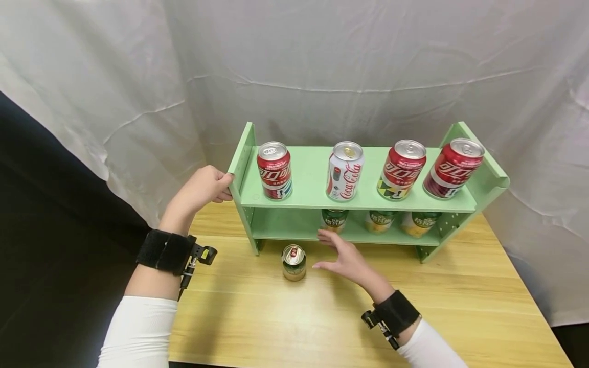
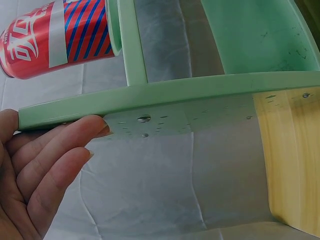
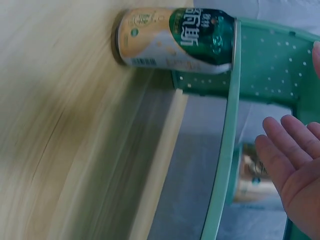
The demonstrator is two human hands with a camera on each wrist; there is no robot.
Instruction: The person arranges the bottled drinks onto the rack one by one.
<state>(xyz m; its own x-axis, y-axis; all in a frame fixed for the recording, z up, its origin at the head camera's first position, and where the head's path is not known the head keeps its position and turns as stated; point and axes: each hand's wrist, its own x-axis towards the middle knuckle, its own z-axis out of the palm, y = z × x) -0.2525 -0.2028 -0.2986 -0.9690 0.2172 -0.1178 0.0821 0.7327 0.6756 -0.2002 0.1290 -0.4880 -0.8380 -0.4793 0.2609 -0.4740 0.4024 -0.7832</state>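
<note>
A light green two-tier shelf stands on the table. My left hand grips the front edge of its left side panel, thumb on one face and fingers on the other. In front of the lower tier, a green-and-gold drink can stands upright on the table; the right wrist view shows its printed side. To the right of this can is my right hand, thumb and fingers apart and holding nothing. Its fingertips are near another green-and-gold can on the lower tier.
Two more green-and-gold cans stand farther right on the lower tier, partly hidden by the upper board. Along the upper tier are several cola cans, including a red one at left and a white one. Pale cloth hangs behind.
</note>
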